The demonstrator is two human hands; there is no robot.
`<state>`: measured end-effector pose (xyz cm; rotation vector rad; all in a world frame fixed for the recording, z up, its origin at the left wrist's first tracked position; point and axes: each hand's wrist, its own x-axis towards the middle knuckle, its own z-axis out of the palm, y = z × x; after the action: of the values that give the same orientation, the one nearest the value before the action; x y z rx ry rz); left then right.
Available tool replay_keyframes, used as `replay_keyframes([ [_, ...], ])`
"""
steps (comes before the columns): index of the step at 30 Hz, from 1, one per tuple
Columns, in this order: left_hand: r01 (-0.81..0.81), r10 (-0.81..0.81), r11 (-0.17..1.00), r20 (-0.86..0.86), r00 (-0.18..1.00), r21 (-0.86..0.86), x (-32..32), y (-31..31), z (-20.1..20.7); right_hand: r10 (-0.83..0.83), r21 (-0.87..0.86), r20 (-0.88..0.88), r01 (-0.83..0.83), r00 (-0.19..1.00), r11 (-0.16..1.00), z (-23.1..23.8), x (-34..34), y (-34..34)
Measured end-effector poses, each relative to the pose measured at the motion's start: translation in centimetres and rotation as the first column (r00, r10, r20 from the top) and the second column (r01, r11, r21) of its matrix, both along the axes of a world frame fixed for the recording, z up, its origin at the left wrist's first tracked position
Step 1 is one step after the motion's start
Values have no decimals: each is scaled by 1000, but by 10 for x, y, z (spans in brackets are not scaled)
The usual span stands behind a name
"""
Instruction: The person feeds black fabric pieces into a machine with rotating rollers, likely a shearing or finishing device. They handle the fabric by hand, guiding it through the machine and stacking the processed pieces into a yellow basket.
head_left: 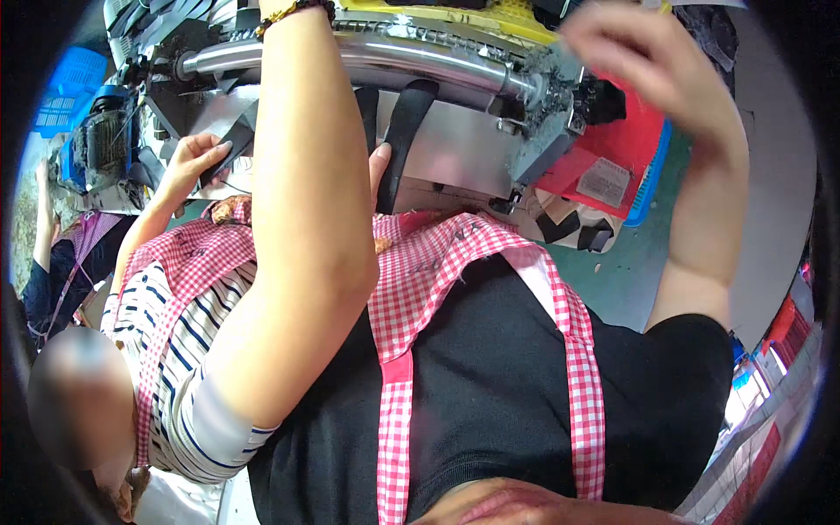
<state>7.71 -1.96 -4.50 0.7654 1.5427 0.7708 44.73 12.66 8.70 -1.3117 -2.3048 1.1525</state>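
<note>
A long flat black strip [407,131] with a rounded end lies across the front of a machine with a shiny metal roller [367,63]. The thumb of my left hand [381,171] presses against the strip's edge; a co-worker's forearm [311,157] hides the rest of that hand. A second dark strip [366,114] shows just beside it. My right hand [634,57] is raised at the right end of the machine, smeared by motion, its fingers bent. Whether it holds anything cannot be made out.
The co-worker, in a striped shirt, crowds my left; their other hand [197,162] holds a black piece [229,150]. A red bin [612,162] stands right of the machine, with dark scraps [560,226] below. A blue basket [74,87] is at the far left.
</note>
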Motion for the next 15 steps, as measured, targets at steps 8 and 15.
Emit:
replay_keyframes([
  [8, 20, -27, 986, -39, 999, -165, -7, -5, 28, 308, -413, -156, -345, 938, 843, -184, -110, 49],
  [15, 439, -331, 849, 350, 876, -295, -14, -19, 34, -33, -589, -213, -101, 976, 802, -124, -90, 51],
])
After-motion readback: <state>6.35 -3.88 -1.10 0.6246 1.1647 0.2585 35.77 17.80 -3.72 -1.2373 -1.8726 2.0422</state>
